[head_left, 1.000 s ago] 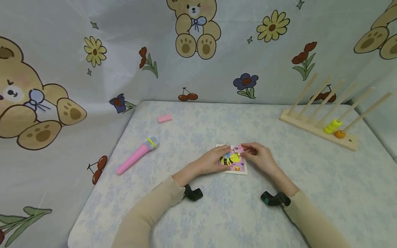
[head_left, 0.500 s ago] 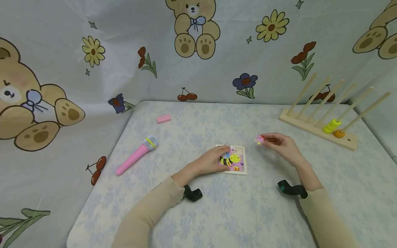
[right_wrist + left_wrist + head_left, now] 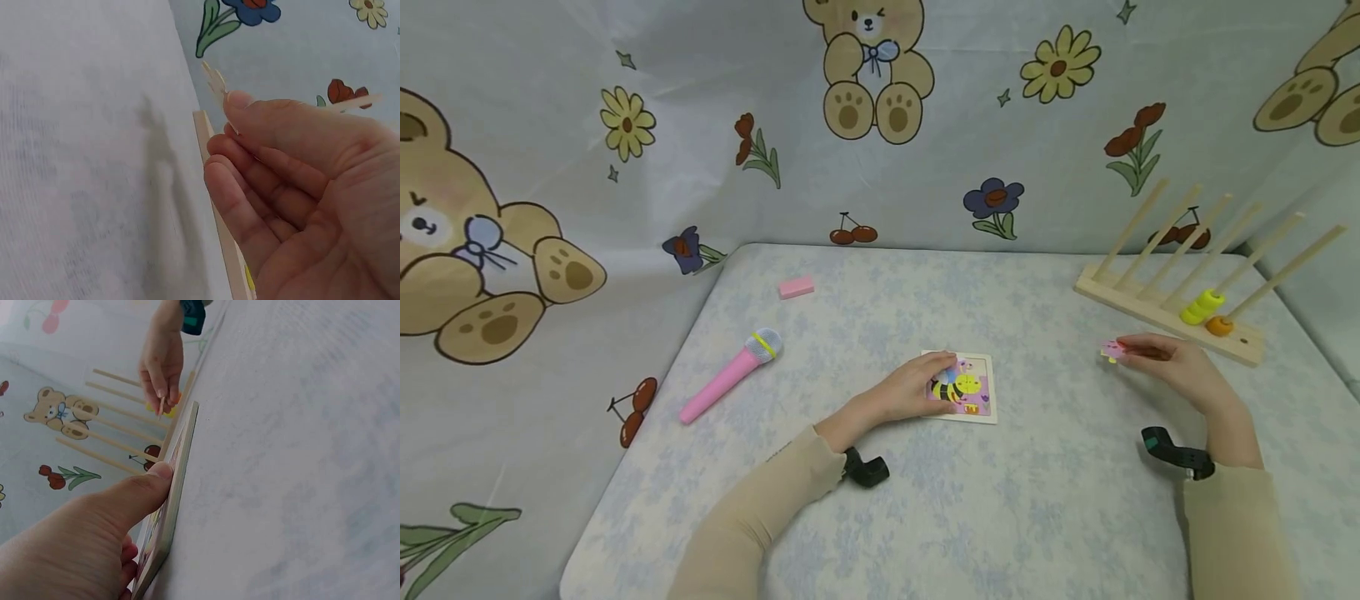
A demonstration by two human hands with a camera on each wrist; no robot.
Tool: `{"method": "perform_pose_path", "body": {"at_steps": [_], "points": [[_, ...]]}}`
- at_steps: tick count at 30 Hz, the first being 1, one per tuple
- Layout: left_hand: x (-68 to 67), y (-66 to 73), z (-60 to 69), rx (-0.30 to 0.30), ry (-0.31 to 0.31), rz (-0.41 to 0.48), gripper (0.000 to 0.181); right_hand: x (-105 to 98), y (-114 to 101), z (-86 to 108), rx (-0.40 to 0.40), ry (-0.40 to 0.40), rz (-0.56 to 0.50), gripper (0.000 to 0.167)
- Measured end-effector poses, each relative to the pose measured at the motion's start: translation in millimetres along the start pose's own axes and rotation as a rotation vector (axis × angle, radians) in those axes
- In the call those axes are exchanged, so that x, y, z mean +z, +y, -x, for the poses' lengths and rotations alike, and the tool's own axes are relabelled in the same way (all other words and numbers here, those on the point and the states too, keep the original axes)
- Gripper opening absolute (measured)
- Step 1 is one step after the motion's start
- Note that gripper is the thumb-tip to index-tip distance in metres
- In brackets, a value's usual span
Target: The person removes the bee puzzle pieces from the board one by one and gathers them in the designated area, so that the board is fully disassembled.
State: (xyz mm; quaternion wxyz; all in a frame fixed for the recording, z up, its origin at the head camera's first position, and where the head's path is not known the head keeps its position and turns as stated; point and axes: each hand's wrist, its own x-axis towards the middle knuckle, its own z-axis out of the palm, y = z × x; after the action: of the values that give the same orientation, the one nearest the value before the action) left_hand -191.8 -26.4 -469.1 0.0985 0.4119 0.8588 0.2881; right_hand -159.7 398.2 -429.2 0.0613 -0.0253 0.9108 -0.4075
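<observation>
A square bee puzzle board (image 3: 992,388) with a pale wooden frame lies mid-table. My left hand (image 3: 912,390) grips its left side, thumb on the near edge and fingers at the far one; in the left wrist view the thumb presses the board's edge (image 3: 177,494). The upper right part of the board shows bare backing. Off to the right, my right hand (image 3: 1187,375) pinches a small pink puzzle piece (image 3: 1113,351) between thumb and fingers, above the table. The right wrist view shows that piece (image 3: 216,84) nearly edge-on at the thumb tip.
A wooden stand (image 3: 1165,315) with several upright rods, yellow beads (image 3: 1202,307) and an orange bead (image 3: 1220,325) is behind my right hand. At the left lie a pink toy microphone (image 3: 730,377) and a pink block (image 3: 796,287).
My right hand has lifted the pink piece off the board's upper right and carried it right, close to the rod stand. My left hand and the board have stayed in place.
</observation>
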Motion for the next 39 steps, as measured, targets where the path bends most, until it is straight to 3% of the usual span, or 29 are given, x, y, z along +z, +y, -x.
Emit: {"method": "perform_pose_path", "body": {"at_steps": [11,18,21,24,28,31,35,39], "points": [[0.4,1.6,-0.1,-0.004,-0.006,0.003,0.077,-3.4,22.0,0.8,0.070,0.012,0.106,0.060],[2.7,0.1,-0.3,-0.008,-0.005,0.006,0.077,3.7,21.8,-5.2,0.011,0.031,0.245,0.054],[2.7,-0.6,-0.6,-0.007,-0.004,0.006,0.077,3.3,17.6,-7.0,0.006,0.020,0.276,0.057],[2.8,-1.7,-0.3,-0.007,-0.005,-0.002,0.077,0.0,8.2,-5.9,0.008,0.043,0.238,0.062],[2.1,-1.5,-0.4,-0.008,-0.008,-0.011,0.078,1.1,-26.8,-1.3,-0.035,0.093,0.128,0.060],[1.2,-1.1,-1.2,-0.007,-0.003,-0.010,0.077,21.1,-62.4,0.3,-0.138,0.059,0.082,0.050],[1.4,-1.7,-1.4,-0.006,0.002,-0.009,0.078,69.8,-94.5,1.8,-0.273,-0.076,0.020,0.039],[2.3,-2.0,-2.3,-0.002,0.008,-0.005,0.078,113.1,-106.6,2.7,-0.290,-0.159,-0.030,0.034]]}}
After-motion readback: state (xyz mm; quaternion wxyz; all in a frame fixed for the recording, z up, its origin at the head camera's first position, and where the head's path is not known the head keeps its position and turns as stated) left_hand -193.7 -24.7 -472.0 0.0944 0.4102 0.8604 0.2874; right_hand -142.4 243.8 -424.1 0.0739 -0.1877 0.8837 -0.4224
